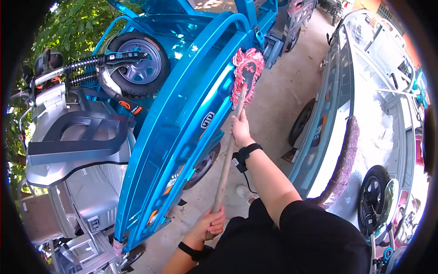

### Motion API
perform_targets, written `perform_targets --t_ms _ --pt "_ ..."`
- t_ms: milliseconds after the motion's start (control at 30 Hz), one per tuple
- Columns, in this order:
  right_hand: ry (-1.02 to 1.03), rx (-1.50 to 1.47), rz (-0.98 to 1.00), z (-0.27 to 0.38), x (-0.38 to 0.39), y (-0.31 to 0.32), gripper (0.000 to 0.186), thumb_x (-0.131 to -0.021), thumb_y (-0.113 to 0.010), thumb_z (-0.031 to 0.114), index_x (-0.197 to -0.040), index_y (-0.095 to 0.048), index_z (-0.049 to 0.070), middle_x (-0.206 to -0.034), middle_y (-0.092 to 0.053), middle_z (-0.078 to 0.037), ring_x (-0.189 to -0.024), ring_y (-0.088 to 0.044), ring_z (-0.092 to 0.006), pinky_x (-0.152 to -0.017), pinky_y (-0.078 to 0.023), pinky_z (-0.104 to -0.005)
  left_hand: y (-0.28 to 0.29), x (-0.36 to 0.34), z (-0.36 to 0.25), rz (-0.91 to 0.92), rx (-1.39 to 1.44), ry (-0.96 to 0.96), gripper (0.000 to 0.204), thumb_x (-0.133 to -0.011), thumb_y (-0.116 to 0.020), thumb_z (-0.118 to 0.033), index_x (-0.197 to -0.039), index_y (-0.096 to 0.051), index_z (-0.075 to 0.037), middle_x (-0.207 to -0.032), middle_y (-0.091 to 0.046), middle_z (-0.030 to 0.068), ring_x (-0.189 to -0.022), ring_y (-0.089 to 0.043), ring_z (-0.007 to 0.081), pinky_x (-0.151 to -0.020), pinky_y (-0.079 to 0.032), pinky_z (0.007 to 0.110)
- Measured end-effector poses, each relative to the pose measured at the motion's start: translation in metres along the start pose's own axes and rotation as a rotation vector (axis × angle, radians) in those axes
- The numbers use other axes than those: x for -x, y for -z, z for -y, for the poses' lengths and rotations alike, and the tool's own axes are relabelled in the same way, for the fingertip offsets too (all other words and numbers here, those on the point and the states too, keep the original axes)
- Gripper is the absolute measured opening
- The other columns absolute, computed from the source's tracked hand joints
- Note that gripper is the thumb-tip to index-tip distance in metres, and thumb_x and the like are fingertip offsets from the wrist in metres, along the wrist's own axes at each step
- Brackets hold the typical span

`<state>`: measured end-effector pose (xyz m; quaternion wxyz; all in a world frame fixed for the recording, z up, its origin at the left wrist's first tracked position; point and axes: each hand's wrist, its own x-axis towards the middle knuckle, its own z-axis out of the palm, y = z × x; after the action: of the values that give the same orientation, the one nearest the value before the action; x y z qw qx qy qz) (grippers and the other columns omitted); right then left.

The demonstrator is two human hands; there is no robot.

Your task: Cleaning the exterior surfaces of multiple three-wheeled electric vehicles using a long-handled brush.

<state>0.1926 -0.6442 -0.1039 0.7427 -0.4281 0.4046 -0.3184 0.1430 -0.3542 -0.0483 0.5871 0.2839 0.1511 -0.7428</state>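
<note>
A long wooden-handled duster [223,171] with a red and white string head [247,75] slants up from my body. Low on the pole, my left hand [208,224] has its fingers wrapped round the end. Farther up, just below the head, my right hand [241,128] is closed on the same pole. The fringe touches or lies very close to the outer side of a glossy blue cargo bed [182,118], near its far corner. Black bands sit on both wrists, with a cable hanging from the right one.
Inside the blue bed lie a wheel [139,64], a shock-absorber fork [84,66] and grey body panels [86,137]. On the right stands a pale cargo vehicle [335,100] with a wrapped curved bar [343,160] and a spare wheel [374,196]. Concrete floor [299,68] runs between the vehicles.
</note>
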Motion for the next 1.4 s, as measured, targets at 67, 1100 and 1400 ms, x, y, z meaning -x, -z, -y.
perform_targets --t_ms 67,1100,1400 --pt "-0.011 0.039 -0.002 -0.019 0.004 -0.001 0.045 -0.084 -0.039 0.005 -0.126 -0.024 0.012 -0.064 -0.043 -0.005 -0.042 -0.042 -0.0116 -0.037 -0.039 -0.0252 0.006 0.017 0.0 -0.06 -0.016 -0.014 0.008 -0.086 -0.045 -0.011 -0.094 -0.045 -0.013 -0.053 -0.033 -0.0046 -0.035 -0.027 0.003 -0.034 -0.023 0.018" --pt "-0.033 0.046 -0.013 -0.007 0.027 -0.013 0.062 -0.08 -0.043 0.001 -0.133 -0.015 0.016 -0.069 -0.044 -0.004 -0.044 -0.042 -0.0112 -0.038 -0.039 -0.0249 0.015 0.04 0.015 0.035 0.058 0.012 0.009 -0.085 -0.044 -0.007 -0.092 -0.042 -0.012 -0.051 -0.033 -0.005 -0.031 -0.028 0.0034 -0.032 -0.022 0.018" --pt "-0.493 -0.881 0.356 -0.004 0.003 0.005 0.022 -0.087 -0.045 0.035 -0.09 -0.041 0.014 -0.058 -0.034 0.002 -0.044 -0.032 -0.0056 -0.035 -0.029 -0.0169 0.001 0.046 0.005 0.204 0.185 0.039 0.011 -0.085 -0.044 -0.009 -0.094 -0.039 -0.011 -0.049 -0.03 -0.0059 -0.031 -0.029 0.0015 -0.031 -0.022 0.016"
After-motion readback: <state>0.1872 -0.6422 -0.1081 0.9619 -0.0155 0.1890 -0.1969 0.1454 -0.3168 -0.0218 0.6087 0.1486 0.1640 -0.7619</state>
